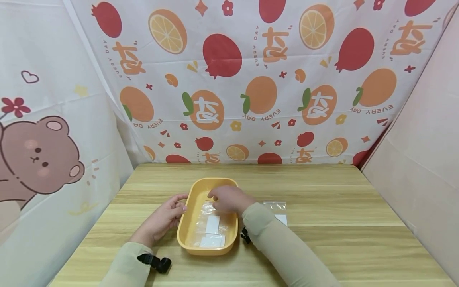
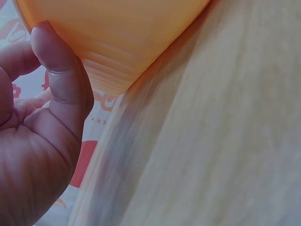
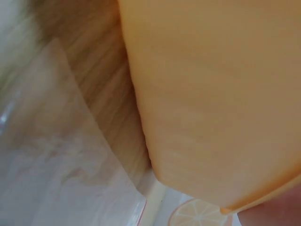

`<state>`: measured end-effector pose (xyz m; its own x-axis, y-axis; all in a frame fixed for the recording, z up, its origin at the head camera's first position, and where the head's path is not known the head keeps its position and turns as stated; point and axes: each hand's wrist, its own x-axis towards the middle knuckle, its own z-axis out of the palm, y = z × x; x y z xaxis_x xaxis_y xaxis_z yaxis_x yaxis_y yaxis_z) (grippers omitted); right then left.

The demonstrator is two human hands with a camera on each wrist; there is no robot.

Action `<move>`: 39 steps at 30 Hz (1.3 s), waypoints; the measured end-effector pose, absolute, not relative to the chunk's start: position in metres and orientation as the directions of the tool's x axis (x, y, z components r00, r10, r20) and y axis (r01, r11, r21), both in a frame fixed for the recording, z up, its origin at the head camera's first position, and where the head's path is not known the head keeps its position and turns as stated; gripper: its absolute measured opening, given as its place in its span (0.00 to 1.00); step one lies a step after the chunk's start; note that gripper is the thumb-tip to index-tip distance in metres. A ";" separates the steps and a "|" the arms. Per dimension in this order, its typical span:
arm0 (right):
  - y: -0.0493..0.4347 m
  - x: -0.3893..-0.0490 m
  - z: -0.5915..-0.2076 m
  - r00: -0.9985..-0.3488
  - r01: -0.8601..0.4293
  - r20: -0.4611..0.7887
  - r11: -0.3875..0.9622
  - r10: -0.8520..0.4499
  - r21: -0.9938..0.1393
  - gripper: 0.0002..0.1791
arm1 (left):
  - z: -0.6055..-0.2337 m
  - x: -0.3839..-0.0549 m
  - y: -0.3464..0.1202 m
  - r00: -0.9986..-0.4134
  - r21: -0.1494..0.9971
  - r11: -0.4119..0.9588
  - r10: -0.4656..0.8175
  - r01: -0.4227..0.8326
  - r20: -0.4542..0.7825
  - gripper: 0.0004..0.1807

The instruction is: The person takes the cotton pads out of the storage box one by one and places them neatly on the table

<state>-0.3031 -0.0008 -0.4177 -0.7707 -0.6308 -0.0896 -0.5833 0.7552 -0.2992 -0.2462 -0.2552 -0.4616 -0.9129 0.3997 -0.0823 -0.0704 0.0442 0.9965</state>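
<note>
A yellow tray (image 1: 181,235) with rounded corners stands on the wooden table. My left hand (image 1: 166,215) holds its left side, with the thumb at the rim; the left wrist view shows the thumb (image 2: 56,66) against the tray wall (image 2: 122,37). Inside lie clear zip bags (image 1: 202,223) with white labels, overlapping so their number is unclear. My right hand (image 1: 229,199) reaches over the right rim, curled fingers at the upper edge of a bag. It seems to pinch that edge, though the fingertips are partly hidden. The right wrist view shows mostly the tray's outer wall (image 3: 211,94).
Another clear zip bag (image 1: 276,206) with a white label lies on the table right of the tray, partly behind the right sleeve. A fruit-print cloth (image 1: 236,91) hangs behind the table (image 1: 340,231); pale cloths hang at both sides.
</note>
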 end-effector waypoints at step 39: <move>-0.014 -0.303 -0.428 -0.779 -0.615 -0.113 0.787 -0.616 -0.052 0.16 | -0.463 -0.251 -0.258 -0.908 0.997 0.039 0.412 -0.068 -0.078 0.33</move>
